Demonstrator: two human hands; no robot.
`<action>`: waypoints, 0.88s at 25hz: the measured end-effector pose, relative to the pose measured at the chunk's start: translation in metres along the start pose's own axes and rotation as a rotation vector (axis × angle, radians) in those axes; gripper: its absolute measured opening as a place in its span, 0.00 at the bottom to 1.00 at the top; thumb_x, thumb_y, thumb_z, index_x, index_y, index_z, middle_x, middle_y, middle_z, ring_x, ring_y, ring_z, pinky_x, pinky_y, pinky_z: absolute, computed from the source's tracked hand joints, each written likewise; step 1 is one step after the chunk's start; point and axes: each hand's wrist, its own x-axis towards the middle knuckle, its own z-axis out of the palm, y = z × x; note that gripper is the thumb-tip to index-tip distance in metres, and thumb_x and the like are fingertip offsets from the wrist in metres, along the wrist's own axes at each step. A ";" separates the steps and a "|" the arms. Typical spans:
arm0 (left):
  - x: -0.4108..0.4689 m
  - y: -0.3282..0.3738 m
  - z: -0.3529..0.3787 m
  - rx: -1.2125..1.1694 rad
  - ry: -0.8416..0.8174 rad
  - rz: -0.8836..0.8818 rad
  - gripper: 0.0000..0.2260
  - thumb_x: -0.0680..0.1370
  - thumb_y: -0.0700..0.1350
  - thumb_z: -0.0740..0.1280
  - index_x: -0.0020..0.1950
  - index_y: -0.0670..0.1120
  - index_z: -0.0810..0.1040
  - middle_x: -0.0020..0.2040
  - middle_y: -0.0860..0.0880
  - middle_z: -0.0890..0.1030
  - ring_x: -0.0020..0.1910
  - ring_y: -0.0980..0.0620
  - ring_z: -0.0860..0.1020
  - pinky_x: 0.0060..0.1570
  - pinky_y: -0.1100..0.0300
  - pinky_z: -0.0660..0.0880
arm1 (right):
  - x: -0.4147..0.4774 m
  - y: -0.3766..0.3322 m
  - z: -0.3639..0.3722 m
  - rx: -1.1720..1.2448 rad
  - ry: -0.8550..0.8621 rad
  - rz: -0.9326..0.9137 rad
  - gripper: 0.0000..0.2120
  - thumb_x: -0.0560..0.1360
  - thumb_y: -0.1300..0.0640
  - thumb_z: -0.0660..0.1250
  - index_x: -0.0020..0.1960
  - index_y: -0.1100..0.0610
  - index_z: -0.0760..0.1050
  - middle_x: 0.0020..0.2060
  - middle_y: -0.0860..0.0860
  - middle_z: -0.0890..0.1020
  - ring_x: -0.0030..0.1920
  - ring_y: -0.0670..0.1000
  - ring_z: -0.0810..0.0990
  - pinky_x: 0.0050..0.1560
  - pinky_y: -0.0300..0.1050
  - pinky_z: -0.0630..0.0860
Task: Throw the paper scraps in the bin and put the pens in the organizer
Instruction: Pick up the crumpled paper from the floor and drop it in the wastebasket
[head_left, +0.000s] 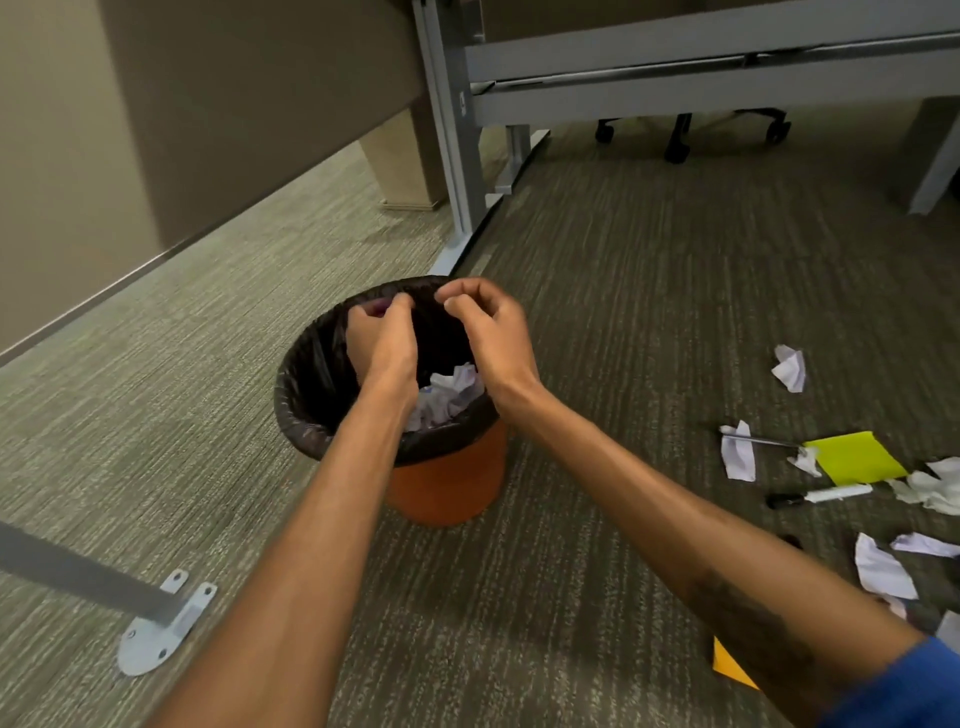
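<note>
Head view, from the left edge across: a grey metal bracket (166, 629) is screwed flat onto the carpet (156, 364) at the foot of a slanting bar, with a beige partition wall (78, 156) beyond it. Near the middle stands the bin (447, 483) – orange, with a black liner (311, 384) folded over its rim – and crumpled white paper (447, 395) lies inside, against its right wall. Both forearms reach over the bin and cover part of its mouth. The left hand (382, 332) hangs over the opening with its fingers curled; something pinkish shows at the fingertips, and I cannot tell whether the hand grips it. The right hand (488, 332) is just beside it, apart from it, over the far right rim, fingers curled in toward the thumb with nothing seen in them. Behind the bin rises a grey desk leg (452, 156), and chair casters (675, 150) sit farther back under the desk. Well right of the bin the floor is littered: a crumpled scrap (789, 366), a flatter scrap (737, 452) lying across a thin silver pen (769, 441), a yellow-green sticky note (857, 457), a white marker (821, 494) with a black cap, a crushed white wad (930, 488) and a larger torn sheet (883, 569). An orange paper corner (730, 667) shows under the right forearm, near the blue sleeve (904, 686)
</note>
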 end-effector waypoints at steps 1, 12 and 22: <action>-0.008 0.001 0.008 0.029 -0.007 0.090 0.13 0.73 0.51 0.67 0.56 0.49 0.77 0.54 0.49 0.81 0.54 0.49 0.80 0.58 0.50 0.77 | -0.004 -0.001 -0.009 -0.001 0.004 -0.009 0.06 0.75 0.59 0.64 0.48 0.55 0.79 0.43 0.51 0.84 0.44 0.46 0.83 0.44 0.38 0.80; -0.140 -0.049 0.138 0.119 -0.521 0.472 0.12 0.78 0.41 0.66 0.60 0.51 0.77 0.61 0.54 0.78 0.61 0.57 0.74 0.62 0.60 0.69 | -0.076 0.011 -0.214 -0.552 0.270 -0.036 0.07 0.77 0.60 0.64 0.51 0.50 0.77 0.49 0.45 0.81 0.50 0.40 0.78 0.52 0.35 0.73; -0.173 -0.173 0.226 0.425 -0.742 0.272 0.07 0.78 0.37 0.68 0.54 0.41 0.83 0.52 0.42 0.85 0.53 0.46 0.82 0.48 0.60 0.72 | -0.113 0.072 -0.385 -0.900 0.635 0.144 0.02 0.76 0.61 0.67 0.46 0.57 0.78 0.43 0.50 0.83 0.45 0.55 0.82 0.48 0.56 0.78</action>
